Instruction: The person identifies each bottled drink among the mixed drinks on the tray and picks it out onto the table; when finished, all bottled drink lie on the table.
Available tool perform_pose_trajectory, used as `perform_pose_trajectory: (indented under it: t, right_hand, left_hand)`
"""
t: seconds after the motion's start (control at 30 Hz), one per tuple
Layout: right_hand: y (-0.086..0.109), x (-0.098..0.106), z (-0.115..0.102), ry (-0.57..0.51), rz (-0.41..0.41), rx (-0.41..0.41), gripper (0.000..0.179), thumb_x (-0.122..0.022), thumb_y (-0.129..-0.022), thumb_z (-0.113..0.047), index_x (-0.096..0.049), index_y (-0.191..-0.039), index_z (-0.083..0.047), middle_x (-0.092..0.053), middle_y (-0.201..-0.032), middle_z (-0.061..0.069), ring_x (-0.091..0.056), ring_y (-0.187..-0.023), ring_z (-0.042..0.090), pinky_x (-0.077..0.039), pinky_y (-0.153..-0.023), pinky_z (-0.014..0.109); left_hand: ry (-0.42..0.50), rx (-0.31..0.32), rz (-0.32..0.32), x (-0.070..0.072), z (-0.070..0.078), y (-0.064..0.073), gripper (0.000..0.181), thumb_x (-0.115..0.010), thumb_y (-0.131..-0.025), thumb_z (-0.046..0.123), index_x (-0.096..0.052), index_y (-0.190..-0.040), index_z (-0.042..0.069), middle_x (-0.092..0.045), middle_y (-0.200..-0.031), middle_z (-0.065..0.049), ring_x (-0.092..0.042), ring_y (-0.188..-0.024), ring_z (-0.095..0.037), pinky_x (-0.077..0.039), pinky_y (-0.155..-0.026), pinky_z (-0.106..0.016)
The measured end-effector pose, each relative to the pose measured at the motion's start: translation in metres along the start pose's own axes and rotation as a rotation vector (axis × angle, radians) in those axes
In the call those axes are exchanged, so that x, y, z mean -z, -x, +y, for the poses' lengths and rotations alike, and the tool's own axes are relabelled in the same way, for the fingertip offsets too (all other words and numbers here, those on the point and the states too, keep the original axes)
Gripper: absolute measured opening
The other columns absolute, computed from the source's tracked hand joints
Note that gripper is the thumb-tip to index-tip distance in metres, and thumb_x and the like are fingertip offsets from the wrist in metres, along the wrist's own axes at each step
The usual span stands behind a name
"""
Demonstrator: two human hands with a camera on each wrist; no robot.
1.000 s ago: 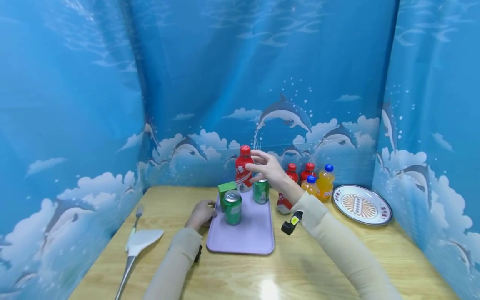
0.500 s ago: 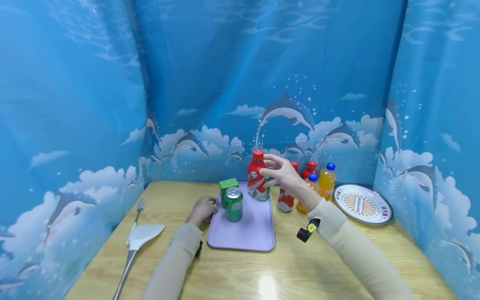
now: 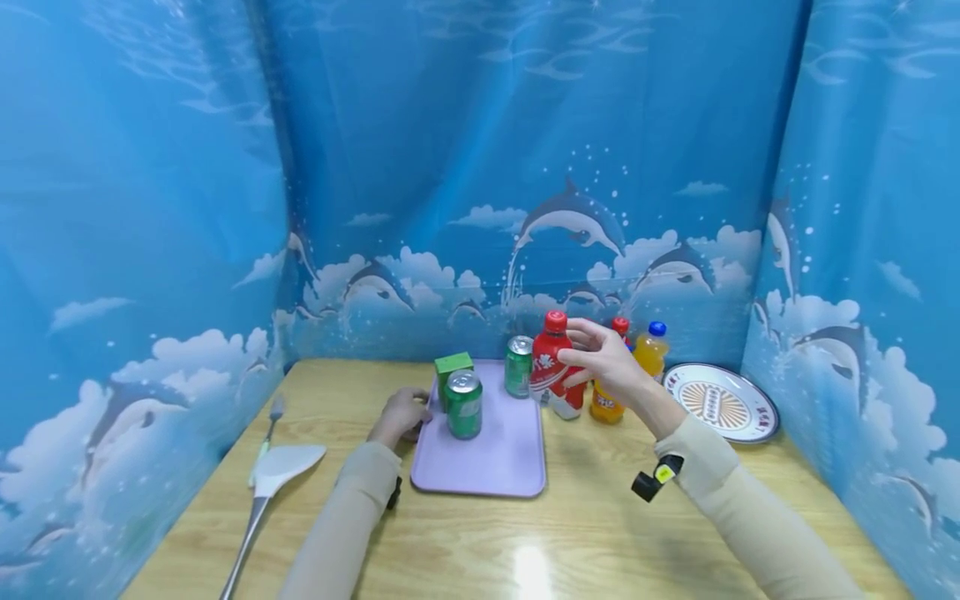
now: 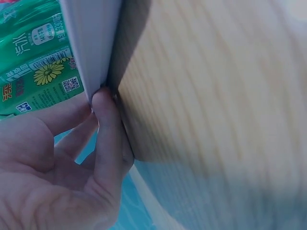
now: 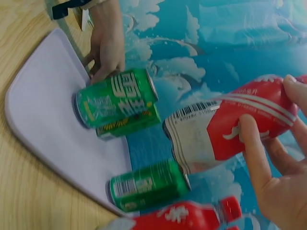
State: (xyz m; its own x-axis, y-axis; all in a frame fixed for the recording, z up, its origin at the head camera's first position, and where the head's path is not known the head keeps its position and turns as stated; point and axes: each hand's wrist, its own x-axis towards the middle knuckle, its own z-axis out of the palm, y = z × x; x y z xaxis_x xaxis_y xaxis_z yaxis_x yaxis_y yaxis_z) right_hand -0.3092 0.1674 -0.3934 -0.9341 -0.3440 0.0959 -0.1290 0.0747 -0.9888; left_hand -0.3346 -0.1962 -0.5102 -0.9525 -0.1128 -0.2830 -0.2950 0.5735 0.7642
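Note:
My right hand (image 3: pixel 606 357) holds a red-capped bottle with a red and white label (image 3: pixel 550 363). In the right wrist view this bottle (image 5: pixel 225 127) is tilted, with thumb and fingers round its upper part. It is just past the right edge of the lilac tray (image 3: pixel 480 471) in the head view and overlaps another red bottle (image 5: pixel 180 214). My left hand (image 3: pixel 402 414) pinches the tray's left rim; the left wrist view shows thumb and finger at the rim (image 4: pixel 93 43). On the tray stand two green cans, one nearer (image 3: pixel 465 406), one farther (image 3: pixel 518 367), and a green box (image 3: pixel 452 365).
Several bottles stand right of the tray, including orange drinks with blue caps (image 3: pixel 649 350) and a red-capped one (image 3: pixel 620 325). A round patterned plate (image 3: pixel 722 403) lies farther right. A white-headed spatula (image 3: pixel 283 464) and a fork (image 3: pixel 276 408) lie at left.
My right hand has carried the red-capped bottle rightward and lower, from the back of the tray to beyond its right edge. The left hand stays at the tray's rim.

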Motion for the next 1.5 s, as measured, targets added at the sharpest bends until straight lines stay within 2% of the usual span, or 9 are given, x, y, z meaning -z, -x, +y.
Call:
perform_pose_trajectory:
  t: [0.13,0.4,0.47,0.57,0.67,0.83,1.03,1.27,1.5]
  right_hand:
    - [0.011,0.015,0.004,-0.008,0.009,-0.010,0.066,-0.065,-0.103,-0.015,-0.033,-0.160,-0.003,-0.024,-0.172,0.024,-0.045,-0.144,0.041,-0.066,-0.077,0.028]
    - [0.032,0.048,0.021,-0.014,0.016,-0.015,0.068,-0.063,-0.104,-0.014,-0.030,-0.161,0.001,-0.027,-0.167,0.027,-0.059,-0.116,0.007,-0.067,-0.075,0.030]
    - [0.037,0.057,0.026,-0.015,0.024,-0.013,0.069,-0.063,-0.104,-0.014,-0.029,-0.162,0.001,-0.042,-0.159,0.017,-0.062,-0.113,0.005,-0.066,-0.074,0.029]
    - [0.042,0.070,0.035,-0.038,0.035,0.006,0.055,-0.064,-0.103,-0.011,-0.044,-0.154,-0.007,-0.060,-0.139,-0.004,-0.068,-0.109,0.006,-0.067,-0.072,0.031]
    - [0.047,0.083,0.041,-0.060,0.042,0.011,0.039,-0.065,-0.103,-0.009,-0.057,-0.138,-0.023,-0.065,-0.126,-0.016,-0.070,-0.107,0.007,-0.067,-0.071,0.032]
    - [0.052,0.100,0.046,0.040,0.077,-0.008,0.036,-0.066,-0.104,-0.016,-0.057,-0.134,-0.033,-0.055,-0.131,-0.016,-0.065,-0.111,0.002,-0.068,-0.074,0.033]
    - [0.057,0.119,0.056,0.087,0.124,-0.056,0.032,-0.066,-0.104,-0.019,-0.055,-0.131,-0.032,-0.054,-0.127,-0.011,-0.067,-0.106,0.005,-0.068,-0.078,0.035]
    - [0.059,0.135,0.068,0.118,0.177,-0.028,0.030,-0.068,-0.103,-0.018,-0.057,-0.128,-0.031,-0.059,-0.116,-0.011,-0.067,-0.102,0.005,-0.069,-0.077,0.041]
    - [0.058,0.140,0.074,0.179,0.242,-0.068,0.043,-0.072,-0.101,-0.027,-0.054,-0.140,-0.023,-0.052,-0.122,-0.004,-0.067,-0.098,0.005,-0.068,-0.079,0.041]
  left_hand:
    - [0.004,-0.002,-0.001,0.000,-0.001,-0.001,0.053,-0.067,-0.095,0.000,-0.058,-0.146,0.002,-0.063,-0.139,-0.026,-0.071,-0.101,-0.031,-0.065,-0.065,-0.031]
    - [0.008,-0.002,-0.002,0.001,-0.001,0.000,0.052,-0.064,-0.096,0.001,-0.057,-0.147,0.003,-0.065,-0.135,-0.025,-0.069,-0.101,-0.030,-0.064,-0.066,-0.032]
    - [0.010,0.001,-0.001,0.001,0.000,0.000,0.051,-0.063,-0.096,0.001,-0.057,-0.147,0.003,-0.065,-0.135,-0.025,-0.069,-0.101,-0.030,-0.064,-0.066,-0.032]
    - [0.011,0.005,0.001,0.001,0.000,-0.001,0.051,-0.064,-0.096,0.001,-0.058,-0.147,0.004,-0.065,-0.135,-0.025,-0.069,-0.101,-0.030,-0.064,-0.066,-0.031]
    - [0.010,0.006,0.001,0.001,-0.001,-0.002,0.051,-0.064,-0.096,0.001,-0.058,-0.147,0.003,-0.064,-0.135,-0.025,-0.069,-0.099,-0.029,-0.064,-0.064,-0.031]
    - [0.007,0.013,-0.001,0.001,-0.003,-0.005,0.051,-0.065,-0.096,0.001,-0.059,-0.147,0.004,-0.064,-0.135,-0.025,-0.069,-0.098,-0.029,-0.064,-0.063,-0.030]
    - [0.005,0.013,0.000,0.000,-0.002,-0.006,0.052,-0.065,-0.096,0.002,-0.058,-0.147,0.004,-0.065,-0.134,-0.025,-0.069,-0.100,-0.030,-0.064,-0.065,-0.030]
    - [0.010,0.008,-0.004,0.000,-0.001,-0.004,0.052,-0.064,-0.096,0.002,-0.057,-0.148,0.004,-0.066,-0.132,-0.024,-0.069,-0.097,-0.028,-0.064,-0.063,-0.030]
    - [-0.004,0.023,-0.011,0.001,-0.001,-0.005,0.052,-0.064,-0.097,0.002,-0.057,-0.148,0.005,-0.066,-0.132,-0.023,-0.069,-0.097,-0.027,-0.064,-0.064,-0.030]
